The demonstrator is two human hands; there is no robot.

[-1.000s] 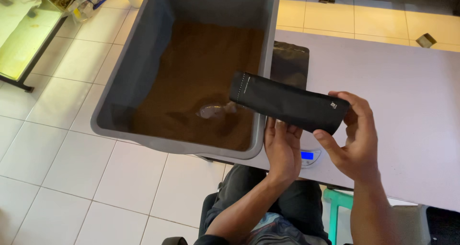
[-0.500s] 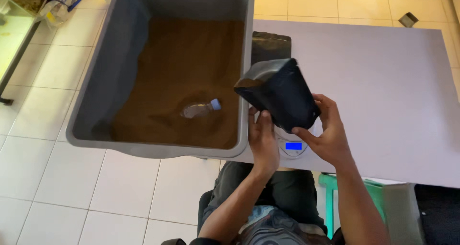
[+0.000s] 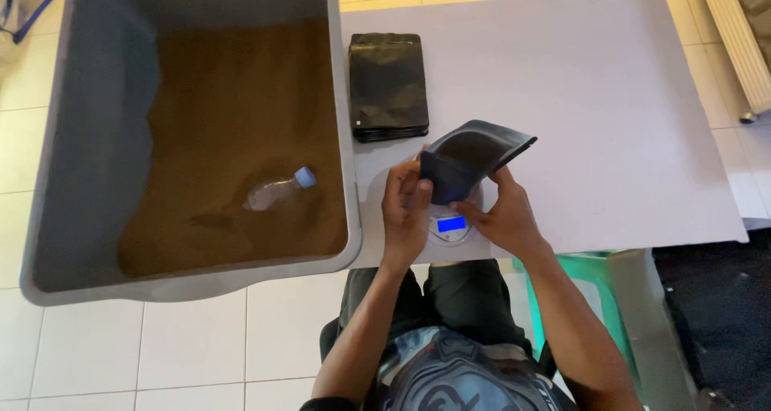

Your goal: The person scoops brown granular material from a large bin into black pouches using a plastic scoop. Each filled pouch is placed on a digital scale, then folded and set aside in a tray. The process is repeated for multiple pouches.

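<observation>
Both hands' fingers grip the black pouch (image 3: 470,160), now upright and opened over the half-hidden scale (image 3: 450,226); left hand (image 3: 404,214), right hand (image 3: 506,218).

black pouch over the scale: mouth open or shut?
Open. The black pouch shows a gaping mouth with a dark hollow inside, held by the left hand and right hand. Contents cannot be told.
</observation>
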